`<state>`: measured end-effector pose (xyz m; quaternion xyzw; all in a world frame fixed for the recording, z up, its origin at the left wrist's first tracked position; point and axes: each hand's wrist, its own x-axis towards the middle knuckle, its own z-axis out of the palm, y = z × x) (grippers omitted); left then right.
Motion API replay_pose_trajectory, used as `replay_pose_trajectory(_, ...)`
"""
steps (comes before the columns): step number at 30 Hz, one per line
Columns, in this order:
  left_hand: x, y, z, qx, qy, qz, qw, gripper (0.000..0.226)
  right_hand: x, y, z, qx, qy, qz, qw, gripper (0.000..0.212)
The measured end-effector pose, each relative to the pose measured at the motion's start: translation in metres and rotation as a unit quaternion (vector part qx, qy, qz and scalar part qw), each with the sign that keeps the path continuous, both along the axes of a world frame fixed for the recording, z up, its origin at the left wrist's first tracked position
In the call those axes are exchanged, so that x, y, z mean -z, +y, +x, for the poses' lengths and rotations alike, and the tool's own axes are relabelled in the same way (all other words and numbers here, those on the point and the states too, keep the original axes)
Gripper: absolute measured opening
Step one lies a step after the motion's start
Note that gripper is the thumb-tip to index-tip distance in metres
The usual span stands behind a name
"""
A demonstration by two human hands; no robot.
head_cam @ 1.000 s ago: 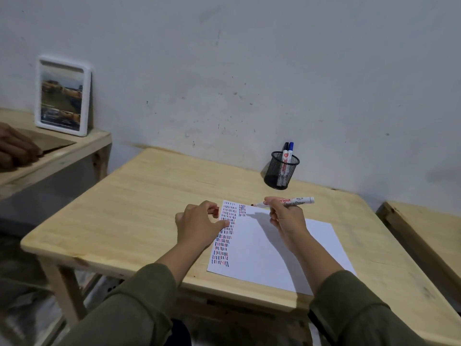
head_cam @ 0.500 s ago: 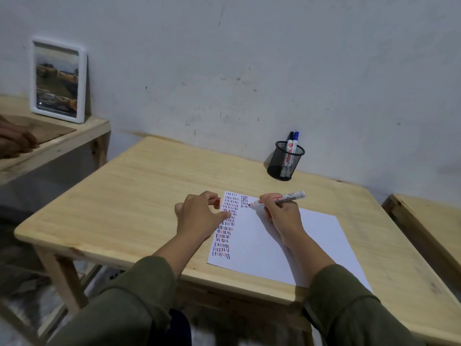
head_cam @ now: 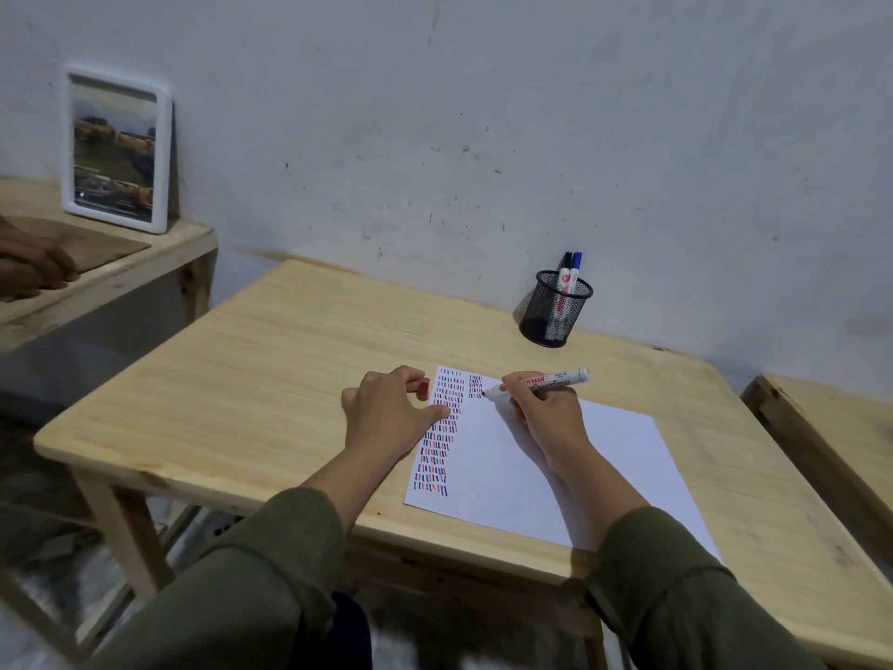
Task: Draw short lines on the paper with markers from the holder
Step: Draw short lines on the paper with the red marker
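Right hand [head_cam: 546, 413] grips the red marker [head_cam: 536, 382], tip on paper [head_cam: 555, 476]; left hand [head_cam: 391, 418], pinching the red cap [head_cam: 423, 389], could let the sheet slide, smearing strokes.

Table [head_cam: 270, 379]: pale, smooth, matt wood. Paper [head_cam: 604, 466]: white, matt. Holder [head_cam: 555, 309]: black wire mesh. Wall [head_cam: 483, 113]: matt, scuffed.

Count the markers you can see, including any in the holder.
3. One marker is in the right hand, tip on the paper. Two more stand in the mesh holder; the mesh could hide others.
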<state>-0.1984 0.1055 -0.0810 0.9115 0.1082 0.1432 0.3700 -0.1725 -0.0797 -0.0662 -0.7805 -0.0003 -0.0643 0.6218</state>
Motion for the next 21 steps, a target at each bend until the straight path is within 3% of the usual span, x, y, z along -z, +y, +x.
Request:
replay_pose_trajectory(6, 0.001, 0.0, -0.001, 0.002, 0.002, 0.001, 1.0, 0.052, 0.001, -0.001, 0.002, 0.004, 0.009, -0.004, 1.0, 0.015)
replay_pose_trajectory(10, -0.001, 0.0, -0.002, 0.004, -0.01, 0.001, 1.0, 0.038, 0.001, -0.001, 0.0, 0.006, 0.004, 0.01, 1.0, 0.013)
replay_pose_trajectory(16, -0.006, -0.001, -0.007, 0.005, -0.026, -0.014, 1.0, 0.024, -0.008, -0.002, -0.007, 0.005, 0.018, 0.111, 0.994, 0.008)
replay_pose_trajectory(18, -0.008, -0.002, -0.008, -0.005, -0.036, -0.041, 0.998, 0.021, -0.013, -0.003, -0.011, -0.01, 0.024, 0.133, 0.991, 0.011)
replay_pose_trajectory(21, -0.013, -0.002, -0.006, -0.021, -0.06, -0.161, 0.985, 0.016, -0.028, -0.004, -0.015, -0.041, 0.01, 0.137, 0.99, 0.013)
